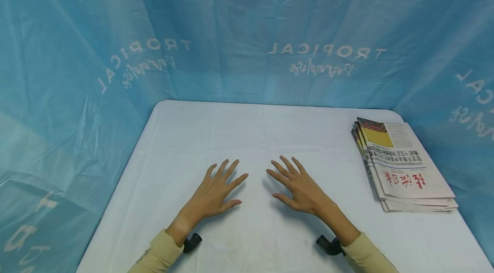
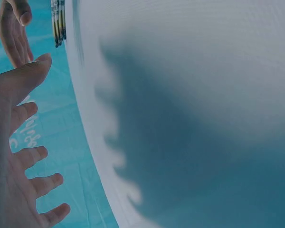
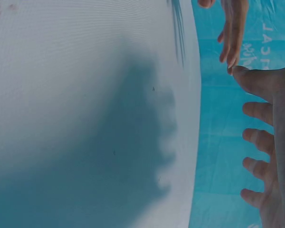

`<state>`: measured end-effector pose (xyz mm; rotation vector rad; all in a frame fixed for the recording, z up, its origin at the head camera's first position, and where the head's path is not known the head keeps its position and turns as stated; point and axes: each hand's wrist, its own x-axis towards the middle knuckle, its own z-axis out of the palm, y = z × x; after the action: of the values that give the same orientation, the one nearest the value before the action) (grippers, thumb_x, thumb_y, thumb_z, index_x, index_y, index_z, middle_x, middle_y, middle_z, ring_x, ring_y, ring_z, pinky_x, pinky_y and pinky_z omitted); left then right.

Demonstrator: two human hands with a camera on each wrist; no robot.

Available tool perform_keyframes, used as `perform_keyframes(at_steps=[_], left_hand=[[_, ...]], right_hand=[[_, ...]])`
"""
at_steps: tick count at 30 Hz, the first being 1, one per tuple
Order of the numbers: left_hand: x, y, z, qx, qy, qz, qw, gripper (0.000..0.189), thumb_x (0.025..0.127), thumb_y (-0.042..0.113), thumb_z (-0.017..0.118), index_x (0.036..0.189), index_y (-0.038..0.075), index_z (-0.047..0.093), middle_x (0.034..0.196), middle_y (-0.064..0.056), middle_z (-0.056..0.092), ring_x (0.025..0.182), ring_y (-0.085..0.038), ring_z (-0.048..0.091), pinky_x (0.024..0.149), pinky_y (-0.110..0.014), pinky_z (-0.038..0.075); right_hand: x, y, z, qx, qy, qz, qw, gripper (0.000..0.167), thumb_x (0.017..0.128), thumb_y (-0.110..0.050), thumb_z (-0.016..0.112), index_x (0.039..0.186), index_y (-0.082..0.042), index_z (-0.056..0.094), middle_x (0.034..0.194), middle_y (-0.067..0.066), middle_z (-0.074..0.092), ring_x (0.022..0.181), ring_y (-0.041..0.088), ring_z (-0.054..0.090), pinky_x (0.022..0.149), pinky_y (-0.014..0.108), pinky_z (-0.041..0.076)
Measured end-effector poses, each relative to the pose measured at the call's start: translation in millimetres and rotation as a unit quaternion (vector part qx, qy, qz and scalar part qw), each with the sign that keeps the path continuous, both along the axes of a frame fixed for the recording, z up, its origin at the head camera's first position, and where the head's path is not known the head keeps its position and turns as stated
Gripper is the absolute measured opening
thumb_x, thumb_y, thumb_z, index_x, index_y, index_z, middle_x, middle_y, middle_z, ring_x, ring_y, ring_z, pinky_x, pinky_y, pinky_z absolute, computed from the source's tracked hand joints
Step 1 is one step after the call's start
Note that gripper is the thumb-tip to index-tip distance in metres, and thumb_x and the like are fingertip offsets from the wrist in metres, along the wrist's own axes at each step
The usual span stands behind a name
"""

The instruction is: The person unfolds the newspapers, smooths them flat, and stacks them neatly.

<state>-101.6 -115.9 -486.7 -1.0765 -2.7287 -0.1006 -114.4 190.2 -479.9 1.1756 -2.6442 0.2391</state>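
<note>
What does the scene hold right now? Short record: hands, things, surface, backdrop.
left hand: over the table, fingers spread, holding nothing
right hand: over the table, fingers spread, holding nothing
hands' relation: side by side, apart
newspapers: stacked near the table's right edge, edges slightly offset; nearer the right hand
table: white top, hand shadows on it
sleeves: tan, one on each arm
backdrop: blue sheet with pale lettering, behind and on both sides

Head view: high, forward-down; wrist views: close, past fingers (image 2: 32, 156); table (image 1: 247, 131) shared.
</note>
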Motion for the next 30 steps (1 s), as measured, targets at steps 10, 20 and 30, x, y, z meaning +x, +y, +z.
perform_keyframes(at_steps=[10, 20, 30], left_hand=[[4.2, -1.5, 4.5, -0.004, -0.011, 0.014, 0.9998, 0.070, 0.089, 0.060, 0.060, 0.149, 0.030, 0.039, 0.159, -0.012, 0.028, 0.142, -0.038, 0.033, 0.107, -0.059, 0.031], [5.4, -0.1, 1.3, 0.012, -0.018, 0.013, 0.9997, 0.069, 0.090, 0.059, 0.060, 0.149, 0.029, 0.040, 0.158, -0.012, 0.030, 0.141, -0.038, 0.035, 0.107, -0.058, 0.032], [9.8, 10.6, -4.1, 0.057, -0.041, 0.004, 0.9975, 0.065, 0.092, 0.052, 0.061, 0.148, 0.024, 0.042, 0.151, -0.012, 0.042, 0.136, -0.037, 0.043, 0.103, -0.056, 0.037]], right_hand=[[2.7, 2, 0.2, -0.001, -0.003, -0.004, 1.0000, 0.069, 0.089, -0.049, 0.065, 0.147, -0.018, 0.045, 0.151, 0.011, 0.043, 0.143, 0.038, 0.033, 0.111, 0.061, 0.023], [6.4, 6, -1.2, -0.007, 0.001, -0.011, 0.9999, 0.067, 0.089, -0.048, 0.065, 0.146, -0.017, 0.046, 0.150, 0.013, 0.044, 0.142, 0.039, 0.035, 0.111, 0.061, 0.024], [11.6, 19, -1.0, -0.012, -0.008, -0.036, 0.9993, 0.061, 0.092, -0.038, 0.065, 0.145, -0.014, 0.048, 0.146, 0.013, 0.049, 0.141, 0.035, 0.038, 0.113, 0.055, 0.024]])
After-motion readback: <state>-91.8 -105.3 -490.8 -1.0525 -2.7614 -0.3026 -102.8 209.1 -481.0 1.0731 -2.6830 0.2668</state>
